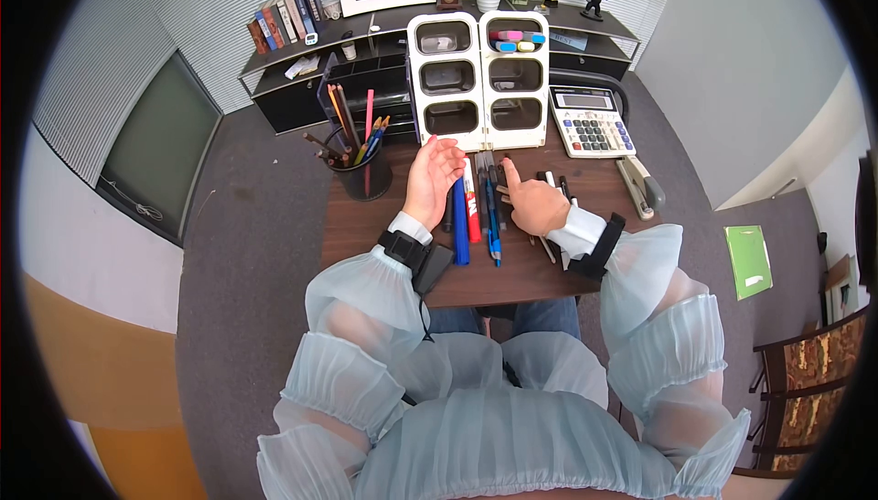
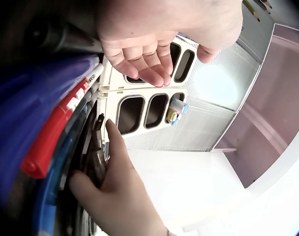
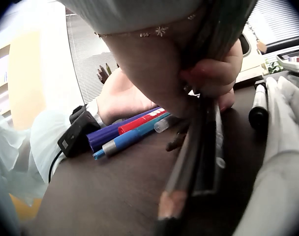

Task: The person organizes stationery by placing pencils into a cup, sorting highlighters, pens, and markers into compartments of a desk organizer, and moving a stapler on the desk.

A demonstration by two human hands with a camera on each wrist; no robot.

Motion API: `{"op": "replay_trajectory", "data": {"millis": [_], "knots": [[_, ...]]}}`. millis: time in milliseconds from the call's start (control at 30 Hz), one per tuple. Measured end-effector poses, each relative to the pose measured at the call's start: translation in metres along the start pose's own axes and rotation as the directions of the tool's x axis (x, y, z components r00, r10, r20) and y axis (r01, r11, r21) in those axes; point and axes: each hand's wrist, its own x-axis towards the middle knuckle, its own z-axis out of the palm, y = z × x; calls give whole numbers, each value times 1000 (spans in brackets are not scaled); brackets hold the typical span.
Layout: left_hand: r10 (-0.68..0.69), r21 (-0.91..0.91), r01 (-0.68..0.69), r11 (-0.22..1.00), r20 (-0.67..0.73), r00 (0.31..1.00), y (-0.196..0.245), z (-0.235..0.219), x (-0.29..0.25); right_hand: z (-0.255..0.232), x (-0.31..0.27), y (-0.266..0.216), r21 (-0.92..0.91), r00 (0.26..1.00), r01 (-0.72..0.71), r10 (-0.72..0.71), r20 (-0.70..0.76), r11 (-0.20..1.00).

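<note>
My left hand (image 1: 434, 178) is held palm up with relaxed fingers, empty, above the left end of a row of pens. Below it lie a thick blue marker (image 1: 461, 230), a red marker (image 1: 473, 216) and a blue pen (image 1: 495, 230), side by side on the desk. My right hand (image 1: 538, 205) hovers over the right part of the row, index finger pointing toward the white organizer (image 1: 517, 54). In the right wrist view its other fingers curl round a pencil (image 3: 174, 191), sharpened end toward the camera. Dark, blurred sticks beside the pencil are partly hidden by the hand.
A black mesh cup (image 1: 368, 182) of pencils stands at the left. Highlighters (image 1: 517, 36) sit in the organizer's top right compartment. To the right are a calculator (image 1: 594, 123) and a stapler (image 1: 637, 187). More pens and markers (image 3: 258, 110) lie right of my right hand.
</note>
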Motion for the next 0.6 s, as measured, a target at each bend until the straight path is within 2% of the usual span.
{"op": "replay_trajectory", "data": {"millis": [100, 200, 233, 267, 300, 400, 433, 467, 533, 600], "knots": [[0, -8, 0, 1000, 3, 1000, -1, -1, 1, -7, 1, 8, 73, 998, 7, -11, 56, 997], [3, -11, -3, 1000, 1, 1000, 0, -1, 1, 4, 8, 35, 170, 998, 61, -58, -23, 984], [3, -10, -3, 1000, -1, 1000, 0, -1, 1, 12, 13, 52, 284, 966, 207, -150, -211, 936], [8, -11, -8, 1000, -3, 1000, 0, -1, 1, -4, 9, 44, 362, 892, 364, -209, -400, 858], [8, 15, -8, 1000, 5, 1000, -1, -1, 1, -27, -2, 44, 757, 999, -32, -9, 50, 653], [15, 86, -19, 996, 50, 999, 4, 9, -3, -36, -10, 47, 979, 999, -42, -18, 47, 201], [-55, 330, -10, 944, 185, 981, 10, 15, -7, -37, -12, 45, 979, 999, -38, -18, 42, 203], [-154, 554, -37, 832, 295, 943, 12, 19, -9, -38, -16, 41, 990, 1000, -17, 23, 14, 138], [-271, 626, -35, 779, 386, 882, 12, 23, -15, -38, -25, 29, 1000, 997, 14, 71, -14, -1], [-382, 670, -5, 742, 429, 819, 13, 34, -22, -30, -29, 20, 995, 993, 75, 96, -68, -71]]}}
